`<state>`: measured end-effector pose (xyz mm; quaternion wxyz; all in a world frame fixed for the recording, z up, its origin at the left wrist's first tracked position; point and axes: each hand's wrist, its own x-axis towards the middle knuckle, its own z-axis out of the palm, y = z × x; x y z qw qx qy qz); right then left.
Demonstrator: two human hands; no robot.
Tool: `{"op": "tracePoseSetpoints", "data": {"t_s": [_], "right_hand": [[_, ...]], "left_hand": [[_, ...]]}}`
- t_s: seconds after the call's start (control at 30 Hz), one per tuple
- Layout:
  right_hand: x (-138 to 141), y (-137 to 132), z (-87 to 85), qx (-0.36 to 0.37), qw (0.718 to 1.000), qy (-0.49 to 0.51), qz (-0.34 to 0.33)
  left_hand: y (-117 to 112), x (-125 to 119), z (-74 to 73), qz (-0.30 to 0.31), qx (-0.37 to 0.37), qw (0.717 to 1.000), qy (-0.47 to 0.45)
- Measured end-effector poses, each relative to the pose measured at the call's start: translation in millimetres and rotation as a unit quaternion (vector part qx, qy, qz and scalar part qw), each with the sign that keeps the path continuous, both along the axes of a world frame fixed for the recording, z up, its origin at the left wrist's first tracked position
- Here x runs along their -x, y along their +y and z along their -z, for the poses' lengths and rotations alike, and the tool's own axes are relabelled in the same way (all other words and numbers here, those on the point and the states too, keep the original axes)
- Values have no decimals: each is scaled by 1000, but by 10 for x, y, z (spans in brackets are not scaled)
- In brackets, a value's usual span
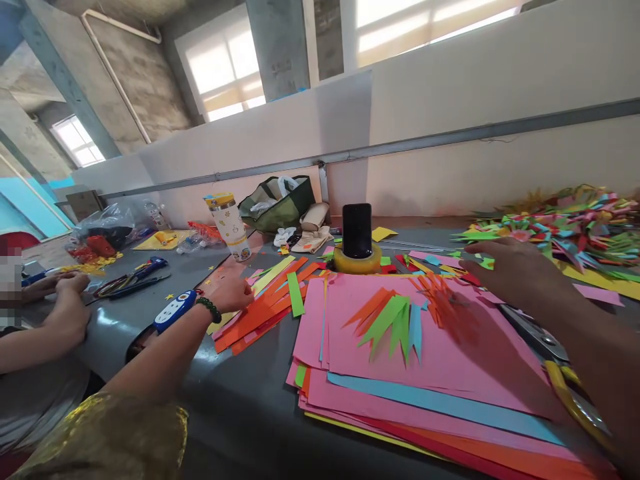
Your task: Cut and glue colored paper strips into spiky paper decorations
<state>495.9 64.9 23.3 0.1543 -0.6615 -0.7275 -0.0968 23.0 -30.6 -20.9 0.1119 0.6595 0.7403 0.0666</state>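
The left hand (230,293) is being held low over the orange strips (270,310) on the desk (220,393), its forearm being stretched forward and inward from the lower left. Its wrist is being circled by a green bead bracelet (215,313). Its fingers are being curled together into a loose fist; whether a strip is being pinched cannot be told. The right hand (515,267) is being extended forward and leftward, back upward, beyond the far right corner of the pink sheets (440,367), its thumb and fingers being parted. The scissors (549,340) are being partly covered by the right forearm at the stack's right side. Notched green strips (383,320) are being carried by the top sheet, beside a fringed orange bundle (440,300). Behind, a phone (357,230) is being supported upright by a yellow roll (345,262).
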Motion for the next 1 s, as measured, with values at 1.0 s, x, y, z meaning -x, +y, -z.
{"op": "tracePoseSetpoints", "data": {"t_s": [1.0], "right_hand": [[535,-545,29,230,785,498,-289]], "left_hand": [[274,-1689,-203,209,233,758,-572]]}}
